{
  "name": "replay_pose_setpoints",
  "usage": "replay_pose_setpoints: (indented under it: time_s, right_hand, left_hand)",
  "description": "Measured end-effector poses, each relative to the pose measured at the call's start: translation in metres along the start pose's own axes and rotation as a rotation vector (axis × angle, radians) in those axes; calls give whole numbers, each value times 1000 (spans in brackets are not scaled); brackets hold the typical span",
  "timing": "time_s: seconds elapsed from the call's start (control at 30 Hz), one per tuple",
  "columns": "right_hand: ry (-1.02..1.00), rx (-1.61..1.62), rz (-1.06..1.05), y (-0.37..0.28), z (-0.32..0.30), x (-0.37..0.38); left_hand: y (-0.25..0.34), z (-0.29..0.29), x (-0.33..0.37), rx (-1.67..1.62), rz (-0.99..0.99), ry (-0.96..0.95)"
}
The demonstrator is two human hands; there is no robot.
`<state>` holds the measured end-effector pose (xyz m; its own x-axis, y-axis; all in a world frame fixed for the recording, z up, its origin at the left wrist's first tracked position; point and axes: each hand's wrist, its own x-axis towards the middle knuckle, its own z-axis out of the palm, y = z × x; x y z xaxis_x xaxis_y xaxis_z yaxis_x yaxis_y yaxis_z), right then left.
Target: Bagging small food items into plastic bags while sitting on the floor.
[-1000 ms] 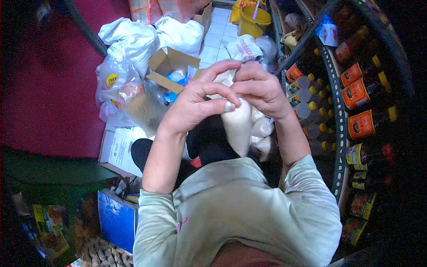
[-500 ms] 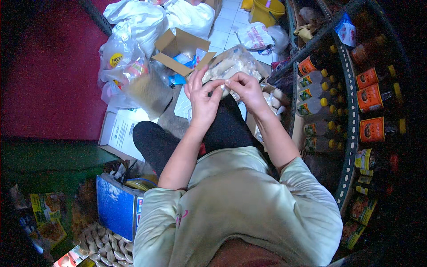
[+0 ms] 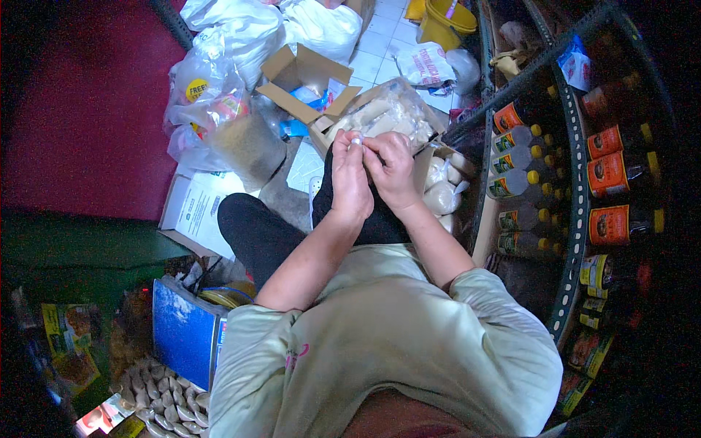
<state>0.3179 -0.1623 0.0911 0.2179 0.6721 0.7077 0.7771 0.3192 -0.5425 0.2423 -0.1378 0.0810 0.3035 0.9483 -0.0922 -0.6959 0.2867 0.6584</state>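
My left hand (image 3: pixel 350 179) and my right hand (image 3: pixel 394 169) meet above my dark-clad lap, fingertips drawn together in a pinch. A tiny whitish thing (image 3: pixel 356 140) shows at the left fingertips; its kind is too small to tell. The right fingers press close beside it, and what lies between them is hidden. Just beyond the hands is a carton lined with clear plastic, holding pale filled bags (image 3: pixel 391 109). To the right of my right hand, another carton holds knotted clear bags of white stuff (image 3: pixel 442 196).
An open cardboard box (image 3: pixel 281 100) stands ahead, near white plastic sacks (image 3: pixel 241 33) and a clear bag of grain-like stuff (image 3: pixel 248 150). Shelves with yellow-capped bottles (image 3: pixel 511 160) line the right. A blue-topped scale-like device (image 3: pixel 186 332) and several small filled packets (image 3: pixel 171 401) are at lower left.
My hands have drawn closer together and lower. The left fingers, spread before, are now folded in, and the right hand has turned inward. The view has shifted slightly.
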Motion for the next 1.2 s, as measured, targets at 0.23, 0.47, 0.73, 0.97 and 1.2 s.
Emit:
replay_pose_setpoints:
  time_s: [0.23,0.47,0.73,0.97,1.2]
  right_hand:
    - [53,-55,-5,6,3,1]
    - [-19,-4,190,20,-14,1]
    - [-54,97,295,33,-24,-7]
    - [31,-2,166,26,-26,-11]
    - [20,-17,155,23,-24,-6]
  left_hand:
    - [1,-8,-1,68,-53,37]
    - [10,-8,15,945,478,-117]
    - [-5,-9,35,447,36,-331]
    - [-10,-6,33,260,-82,-240]
    - [-12,-3,32,264,-44,-200]
